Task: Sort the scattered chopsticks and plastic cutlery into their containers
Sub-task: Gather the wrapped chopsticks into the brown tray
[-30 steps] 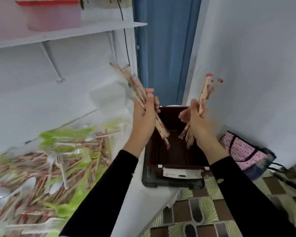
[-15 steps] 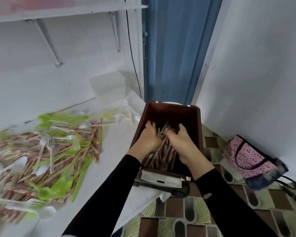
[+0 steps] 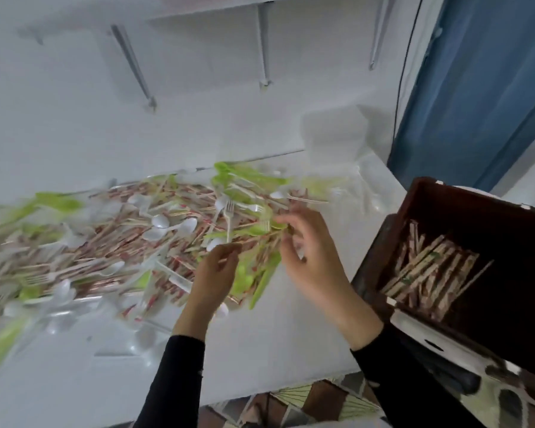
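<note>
Head view: left hand (image 3: 212, 274) and right hand (image 3: 312, 261) met the cutlery pile (image 3: 155, 230) at 10 o'clock, right fingers (image 3: 294, 217) apart, left's blurred beyond my telling. Next, I judged, was gripping chopsticks (image 3: 111, 239) for the brown bin (image 3: 464, 193) at 3 o'clock.

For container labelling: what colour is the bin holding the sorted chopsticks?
Dark brown. The bin shows best in the head view.

Pile of chopsticks and cutlery (image 3: 121, 242) smears to blur toward the left edge, cut off there. Left hand (image 3: 216, 273), right hand (image 3: 309, 257) motion-blurred, grip unreadable. Bin (image 3: 476, 217) clipped at right edge.
</note>
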### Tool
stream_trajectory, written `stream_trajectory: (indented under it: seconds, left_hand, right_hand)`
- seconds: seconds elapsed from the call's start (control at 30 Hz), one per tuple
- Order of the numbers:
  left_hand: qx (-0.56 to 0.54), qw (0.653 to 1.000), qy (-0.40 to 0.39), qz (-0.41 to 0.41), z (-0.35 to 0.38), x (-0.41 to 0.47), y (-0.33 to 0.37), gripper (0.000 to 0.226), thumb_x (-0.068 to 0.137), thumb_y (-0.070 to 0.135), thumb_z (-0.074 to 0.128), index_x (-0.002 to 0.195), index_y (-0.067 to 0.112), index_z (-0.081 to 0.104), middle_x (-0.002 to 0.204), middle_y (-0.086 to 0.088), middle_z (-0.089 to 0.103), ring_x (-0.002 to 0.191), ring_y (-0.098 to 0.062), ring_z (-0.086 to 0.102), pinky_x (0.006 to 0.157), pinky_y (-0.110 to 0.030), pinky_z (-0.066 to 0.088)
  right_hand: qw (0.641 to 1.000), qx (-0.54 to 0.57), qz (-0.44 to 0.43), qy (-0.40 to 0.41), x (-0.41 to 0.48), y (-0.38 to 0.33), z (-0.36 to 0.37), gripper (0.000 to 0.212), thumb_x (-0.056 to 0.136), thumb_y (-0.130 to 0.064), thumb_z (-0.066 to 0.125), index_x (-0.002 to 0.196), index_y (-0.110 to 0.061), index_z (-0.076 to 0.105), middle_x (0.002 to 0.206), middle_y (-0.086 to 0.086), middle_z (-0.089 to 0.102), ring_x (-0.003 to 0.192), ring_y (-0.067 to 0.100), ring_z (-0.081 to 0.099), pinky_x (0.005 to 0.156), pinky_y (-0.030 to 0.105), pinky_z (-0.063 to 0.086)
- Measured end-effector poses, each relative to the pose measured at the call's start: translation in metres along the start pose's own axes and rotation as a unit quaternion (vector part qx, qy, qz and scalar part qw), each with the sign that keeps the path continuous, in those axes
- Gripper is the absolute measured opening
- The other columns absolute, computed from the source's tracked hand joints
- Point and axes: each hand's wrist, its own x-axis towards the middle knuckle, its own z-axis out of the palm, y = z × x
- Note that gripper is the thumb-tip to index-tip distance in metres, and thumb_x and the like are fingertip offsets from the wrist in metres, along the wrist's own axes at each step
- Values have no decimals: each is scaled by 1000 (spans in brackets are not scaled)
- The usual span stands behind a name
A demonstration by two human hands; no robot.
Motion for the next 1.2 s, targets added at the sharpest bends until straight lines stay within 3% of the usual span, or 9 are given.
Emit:
stream_trajectory:
  seconds: [0.1,0.2,0.27,0.33,0.47,0.67,0.87,1.07,1.2]
  left_hand:
    - [45,996,75,-2,-45,-15,-44,23,94,0,58,100,19,70,101,0,73,88,-11,68,74,-9,48]
    - [112,989,102,1,-76,-24,-74,30,90,-5,59,97,21,71,97,22,67,84,3,63,76,-10,49]
    - [160,981,99,40,-87,-28,-90,31,88,-4,60,97,23,72,98,30,60,86,-2,63,82,-17,51]
    - [216,965,77,124,-91,-31,-108,25,89,12,60,107,23,73,111,19,64,105,-14,62,93,-37,51]
    - [282,940,-7,192,-85,-28,-132,36,98,37,48,131,29,59,146,5,49,139,-23,42,113,-47,35]
    - [321,912,-42,251,-51,-9,-123,46,105,46,30,135,24,57,149,5,47,146,-20,30,119,-38,19]
    - [274,935,9,224,-55,4,-129,45,104,45,34,109,19,70,124,-2,61,131,-27,46,106,-49,40]
    - [241,953,49,177,-68,1,-130,52,102,53,32,109,20,72,131,-5,57,133,-26,44,109,-46,38]
    - [199,942,76,260,-46,13,-110,29,97,35,52,109,18,72,123,0,62,119,-24,57,99,-40,46]
  right_hand:
    - [996,-23,32,-84,-10,28,49,25,91,-5,55,111,-16,65,112,-10,52,105,9,57,90,32,51]
    - [987,-69,40,-137,-21,53,90,26,89,-3,57,109,-15,67,110,-5,57,106,16,59,90,33,51]
    - [980,-115,43,-160,-28,66,114,32,86,2,56,111,-12,68,117,3,60,115,23,58,94,37,50]
    - [968,-172,28,-178,-33,75,132,43,82,7,54,118,-12,67,130,9,58,126,31,52,101,47,47]
    - [949,-249,-4,-195,-36,84,148,43,90,-22,39,126,-25,63,138,8,57,132,36,48,106,61,37]
    - [938,-289,41,-188,-35,90,137,46,92,-36,34,127,-27,63,137,1,58,141,26,37,118,55,15]
    - [948,-262,49,-175,-42,108,91,46,95,-42,35,134,-26,55,141,-6,52,144,12,30,121,44,10]
    - [967,-227,15,-112,-46,118,64,36,95,-34,46,121,-21,66,138,-8,54,140,8,34,119,38,22]
    - [983,-178,1,-45,-38,118,64,30,93,-24,49,116,-18,68,133,-5,56,133,14,44,114,37,30]
